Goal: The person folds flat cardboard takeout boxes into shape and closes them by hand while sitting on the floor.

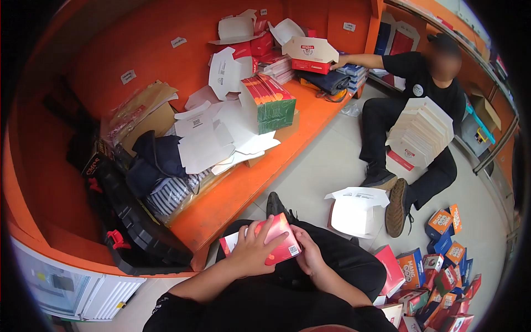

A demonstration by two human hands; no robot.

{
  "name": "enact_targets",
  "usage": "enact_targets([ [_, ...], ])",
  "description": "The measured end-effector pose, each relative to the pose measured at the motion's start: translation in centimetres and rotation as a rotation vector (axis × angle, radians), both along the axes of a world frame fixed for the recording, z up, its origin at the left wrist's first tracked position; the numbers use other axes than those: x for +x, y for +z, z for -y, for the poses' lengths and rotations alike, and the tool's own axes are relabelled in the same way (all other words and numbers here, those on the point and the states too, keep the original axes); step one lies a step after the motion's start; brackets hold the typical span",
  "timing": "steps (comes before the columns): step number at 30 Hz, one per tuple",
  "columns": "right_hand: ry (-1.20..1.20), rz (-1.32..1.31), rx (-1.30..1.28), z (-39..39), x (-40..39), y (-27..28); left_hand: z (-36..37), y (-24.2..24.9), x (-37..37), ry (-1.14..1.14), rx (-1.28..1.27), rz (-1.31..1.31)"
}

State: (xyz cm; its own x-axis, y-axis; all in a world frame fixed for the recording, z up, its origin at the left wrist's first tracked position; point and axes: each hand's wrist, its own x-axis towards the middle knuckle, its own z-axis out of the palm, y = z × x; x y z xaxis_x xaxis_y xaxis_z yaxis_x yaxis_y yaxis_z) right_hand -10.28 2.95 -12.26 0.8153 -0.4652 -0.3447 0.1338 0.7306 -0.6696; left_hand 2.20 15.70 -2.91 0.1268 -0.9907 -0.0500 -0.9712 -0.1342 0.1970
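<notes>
A red box (pixel 282 247) lies across my lap, held between both hands. My left hand (pixel 255 247) rests on its top with the fingers spread over the surface. At the box's right end, my right hand (pixel 308 252) grips the edge, its fingers partly hidden behind the box. Beyond my legs, an open white box (pixel 352 216) sits on the floor. A stack of red and green flat cartons (pixel 268 103) stands on the orange shelf among unfolded white cartons (pixel 207 138).
Folded small boxes (pixel 442 271) are heaped on the floor at my right. A co-worker (pixel 409 72) sits at the back right, a stack of flat cartons (pixel 423 133) on their lap. The orange shelf's edge (pixel 265 185) runs along my left. A black case (pixel 138 227) lies there.
</notes>
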Motion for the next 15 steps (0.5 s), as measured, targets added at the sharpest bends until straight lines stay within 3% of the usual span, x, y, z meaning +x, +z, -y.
enact_targets([
  [5,0.043,0.037,-0.094,-0.1,-0.3,-0.1,-0.4,0.4,1.2,-0.003,-0.100,-0.075],
  [7,-0.027,-0.033,-0.156,0.4,-0.7,-0.6,-0.3,1.2,3.2,0.207,-0.172,0.141],
  [9,-0.094,-0.067,-0.170,1.1,-0.8,-0.4,-0.3,2.0,6.6,0.445,-0.235,0.196],
  [11,-0.079,-0.114,-0.187,1.7,-0.9,0.4,-0.6,0.7,9.9,0.550,-0.168,0.150],
  [13,-0.042,-0.120,-0.165,1.7,-1.5,0.2,-0.7,-2.1,12.0,0.555,0.127,0.055],
  [15,-0.025,-0.099,-0.165,1.8,-0.9,0.1,-1.3,-4.7,12.5,0.607,0.142,-0.099],
])
